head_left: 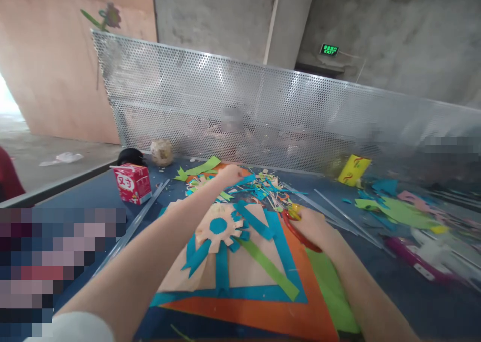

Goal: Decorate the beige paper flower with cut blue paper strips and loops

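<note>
My left hand [230, 174] reaches far forward over the blue table into a heap of paper scraps [263, 186]; its fingers curl down among blue and green pieces, and what they hold is hidden. My right hand [313, 224] is closed on red-handled scissors [296, 227] with a yellow part, resting at the right edge of a paper collage [240, 262]. The collage has orange, blue and tan layers, a tan gear shape with a blue centre [218, 226], blue strips and a green strip [268, 268].
A red and white carton [132, 182] stands at the left, near a round pale ball [162, 152] and a black object [130, 156]. A perforated metal screen [263, 111] closes off the back. A yellow box [353, 170], green paper [402, 211], clear rods and a magenta tool [411, 257] lie at the right.
</note>
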Demonstrator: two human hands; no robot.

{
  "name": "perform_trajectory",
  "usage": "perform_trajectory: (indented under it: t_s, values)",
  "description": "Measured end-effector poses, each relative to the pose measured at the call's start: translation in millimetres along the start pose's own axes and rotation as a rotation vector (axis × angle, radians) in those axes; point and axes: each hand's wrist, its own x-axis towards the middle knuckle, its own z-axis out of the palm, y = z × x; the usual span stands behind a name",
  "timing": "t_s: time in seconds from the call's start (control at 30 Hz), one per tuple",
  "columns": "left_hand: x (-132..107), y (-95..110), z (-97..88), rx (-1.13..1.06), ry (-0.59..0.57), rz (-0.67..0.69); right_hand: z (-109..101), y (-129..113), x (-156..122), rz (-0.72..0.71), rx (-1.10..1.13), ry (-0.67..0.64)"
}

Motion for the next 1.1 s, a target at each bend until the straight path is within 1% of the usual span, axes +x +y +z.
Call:
perform_trajectory:
  t_s: [0.07,0.13,0.17,0.23,0.33,0.47,0.57,0.67,0.77,0.9,0.97,1.0,1.1]
  values:
    - [-19,-14,-16.9,-0.015,0.153,-0.131,14,-3,-2,-0.003,-0.103,0.059]
    - [-41,-26,-32.4,-0.047,0.305,-0.238,25,-9,-1,-0.017,-0.17,0.065]
    - [-52,-30,-38.4,-0.069,0.371,-0.276,30,-12,0,-0.028,-0.195,0.058]
    - [-72,-33,-45.4,-0.127,0.464,-0.325,36,-19,4,-0.051,-0.237,0.045]
    - [-96,-28,-44.7,-0.24,0.501,-0.364,37,-29,10,-0.085,-0.276,0.021]
    - [-115,-22,-32.9,-0.457,0.472,-0.397,29,-42,12,-0.12,-0.287,0.01]
    - [-123,-27,-23.5,-0.572,0.494,-0.391,27,-57,9,-0.194,-0.267,0.047]
    - [-128,-36,-17.3,-0.619,0.54,-0.373,38,-76,6,-0.324,-0.214,0.033]
    - [-133,-42,-19.4,-0.616,0.579,-0.354,54,-88,6,-0.387,-0.146,-0.023]
    - [-142,-40,-37.1,-0.547,0.667,-0.333,69,-84,6,-0.401,-0.009,-0.028]
    - [-145,-38,-46.9,-0.46,0.738,-0.322,75,-78,7,-0.39,0.061,-0.01]
    - [-147,-37,-50.6,-0.373,0.771,-0.319,78,-75,7,-0.386,0.095,-0.004]
    - [-148,-39,-55.9,-0.233,0.805,-0.347,86,-73,9,-0.404,0.202,-0.014]
